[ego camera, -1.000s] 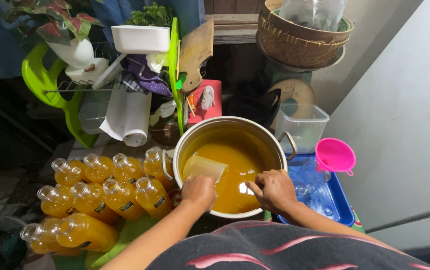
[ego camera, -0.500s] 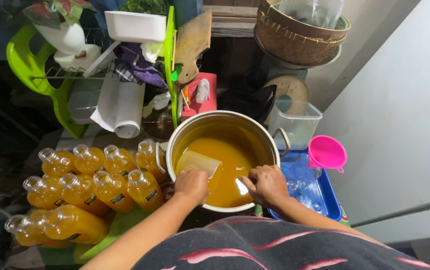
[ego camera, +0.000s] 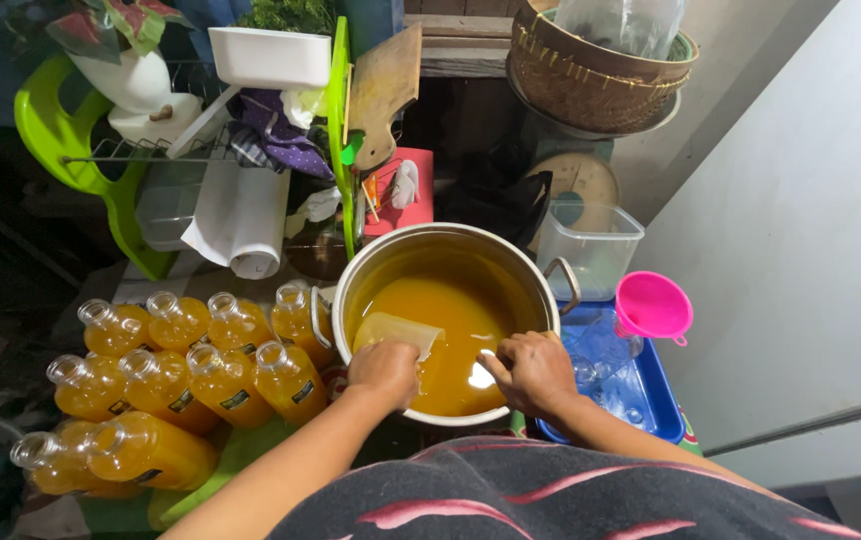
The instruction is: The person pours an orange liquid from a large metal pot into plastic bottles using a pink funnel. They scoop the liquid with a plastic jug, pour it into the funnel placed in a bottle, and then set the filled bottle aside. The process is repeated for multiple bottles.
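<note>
- Left hand (ego camera: 385, 370) has its fingers curled tight round a pale scoop (ego camera: 398, 332), which tilts into the orange liquid (ego camera: 450, 330) at the pot's 8 o'clock edge.
- Right hand (ego camera: 530, 372) rests on the pot's rim at 5 o'clock, fingers folded narrow, pinching something small and shiny; I cannot tell what it is.
- The pot (ego camera: 370, 275), a big steel one with side handles, stands in the middle of the view, roughly half full.
- At 9 o'clock from the pot stands a cluster of uncapped bottles (ego camera: 190, 370), filled with the same orange liquid, packed touching one another.
- At 3 o'clock sits a blue tray (ego camera: 662, 400) of clear empty bottles, with a pink funnel (ego camera: 653, 305) at its far corner.
- At 1 o'clock is a clear tub (ego camera: 590, 240); beyond it, a woven basket (ego camera: 590, 80).
- At 11 o'clock, a green rack (ego camera: 60, 130) holds white dishes, with a wooden board (ego camera: 382, 90) propped beside it.
</note>
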